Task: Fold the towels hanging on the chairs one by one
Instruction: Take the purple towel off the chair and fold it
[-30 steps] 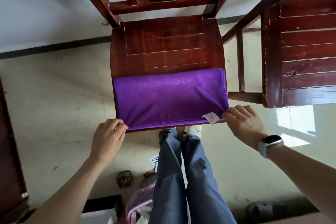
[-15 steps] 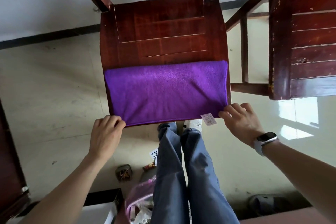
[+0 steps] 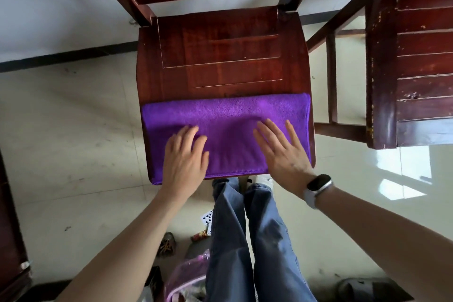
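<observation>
Half a second ago, pinching the near corners of the soft purple folded towel (image 3: 225, 115) at the front edge of the dark red wooden chair seat (image 3: 220, 56). Now flat on top of it: left hand (image 3: 185, 157) and right hand (image 3: 282, 152) apart, fingers spread, pressing down, holding nothing. Probably smoothing this fold, so nearly done with this one. Little white tag, seen before at the towel's near right corner, now hidden under the right hand; no words to read. Grey watch (image 3: 318, 187) face on the right wrist dark
</observation>
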